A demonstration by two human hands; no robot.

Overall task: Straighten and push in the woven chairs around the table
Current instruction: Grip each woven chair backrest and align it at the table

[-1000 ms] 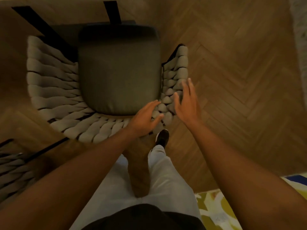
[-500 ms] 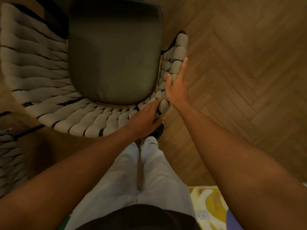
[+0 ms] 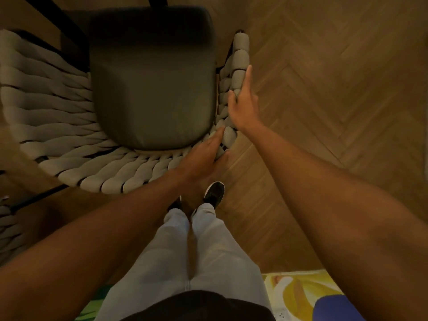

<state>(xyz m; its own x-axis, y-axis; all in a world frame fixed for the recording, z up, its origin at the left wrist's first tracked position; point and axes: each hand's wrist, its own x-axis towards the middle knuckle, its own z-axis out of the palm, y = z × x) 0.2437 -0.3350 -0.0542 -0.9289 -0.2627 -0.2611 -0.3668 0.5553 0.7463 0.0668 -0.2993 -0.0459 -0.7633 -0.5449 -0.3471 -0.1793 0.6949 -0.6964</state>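
While the person stood just behind it, the woven chair [image 3: 76, 144] sat directly below the head camera on the herringbone wood floor [image 3: 324, 93], its dark seat cushion [image 3: 152, 89] ringed by thick grey woven cords. The left hand [image 3: 203, 158] gripped the chair's rear right corner, fingers lying over the cords and thumb tucked under the rim, while the right hand [image 3: 243, 107] pressed against the outside of the chair's right arm, forefinger straight along it and thumb hooked over the top. Behind the chair lay black shoes [image 3: 214, 193], pale trousers [image 3: 196, 262] and a patterned rug [image 3: 301, 293].
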